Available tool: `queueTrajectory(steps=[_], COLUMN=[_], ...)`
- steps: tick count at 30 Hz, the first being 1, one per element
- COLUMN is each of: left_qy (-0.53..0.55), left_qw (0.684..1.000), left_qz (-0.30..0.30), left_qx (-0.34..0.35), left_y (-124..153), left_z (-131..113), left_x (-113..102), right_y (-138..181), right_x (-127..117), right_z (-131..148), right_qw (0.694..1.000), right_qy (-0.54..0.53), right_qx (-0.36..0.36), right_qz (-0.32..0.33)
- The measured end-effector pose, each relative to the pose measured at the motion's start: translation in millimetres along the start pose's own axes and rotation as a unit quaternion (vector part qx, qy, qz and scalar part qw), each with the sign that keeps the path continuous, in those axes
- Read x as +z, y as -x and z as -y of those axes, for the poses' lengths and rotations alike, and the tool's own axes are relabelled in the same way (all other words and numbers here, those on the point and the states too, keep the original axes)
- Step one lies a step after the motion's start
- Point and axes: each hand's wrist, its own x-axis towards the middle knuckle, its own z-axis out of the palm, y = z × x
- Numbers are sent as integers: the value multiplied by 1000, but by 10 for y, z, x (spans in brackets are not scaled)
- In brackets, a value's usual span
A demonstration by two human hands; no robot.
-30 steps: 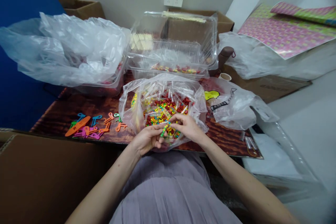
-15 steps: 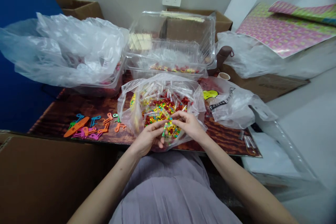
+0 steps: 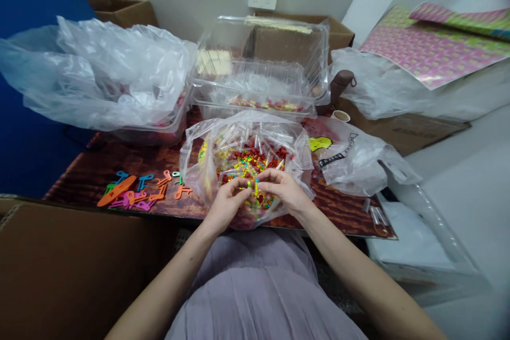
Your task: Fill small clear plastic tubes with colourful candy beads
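In front of me lies an opened clear plastic bag [image 3: 191,141] full of small bright pellets [image 3: 245,161] in yellow, green, blue and red, with clear slender tubes [image 3: 258,138] lying among them. Above its near part my left hand [image 3: 228,203] is closed, thumb and forefinger pinching a narrow column of yellow and green pellets [image 3: 249,185]. My right hand [image 3: 283,190] is closed too, its fingertips on a similar column with a blue top [image 3: 256,185]. The two columns are side by side; they look like filled tubes, but their walls hardly show.
Orange, blue and pink plastic clips [image 3: 137,199] lie on the wood-patterned table [image 3: 163,143] at left. Behind stand clear lidded trays [image 3: 255,109] and a bag-covered tub [image 3: 163,135]. At right are a printed plastic bag [image 3: 350,164], a paper cup [image 3: 340,116] and loose tubes [image 3: 378,217].
My left hand has risen slightly and its fingers have curled in closer to the right fingertips. The pellet columns now stand more upright between my hands. The bag has stayed put.
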Motion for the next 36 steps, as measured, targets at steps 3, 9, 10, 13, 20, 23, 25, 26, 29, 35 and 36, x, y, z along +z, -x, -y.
queueTrajectory(steps=[3, 9, 10, 13, 20, 23, 25, 26, 29, 35, 36], left_qy=[1, -75, -86, -96, -25, -12, -12, -15, -30, -54, -60], left_qw=[1000, 989, 987, 984, 996, 998, 998, 998, 998, 998, 998], left_qz=[-6, -24, -28, -44, -48, -29, -26, -27, -29, 11, 16], left_qx=[24, 124, 136, 141, 76, 62, 54, 52, 49, 31, 26], left_y=[-59, -208, -221, -224, -142, -102, -69, -51, -4, 30, 33], left_z=[-23, -217, -242, -270, -140, -114, -121, -126, -119, -26, -17], left_x=[38, 68, 61, 6, -139, -122, -112, -113, -136, -133, -123], right_y=[-49, -166, -176, -162, 109, 128, 94, 72, 15, -92, -116], right_x=[52, 90, 80, 25, 33, 70, 60, 45, -24, -216, -247], right_z=[27, 312, 348, 359, 110, 76, 80, 85, 104, 137, 145], right_qw=[1000, 996, 995, 987, 779, 765, 794, 816, 878, 957, 958], right_qy=[10, 64, 70, 134, 620, 637, 596, 566, 468, 272, 267], right_qx=[-17, -55, -56, -74, -66, -80, -109, -114, -94, -91, -90], right_qz=[-4, 29, 43, 57, 61, 62, 39, 19, -17, 51, 50])
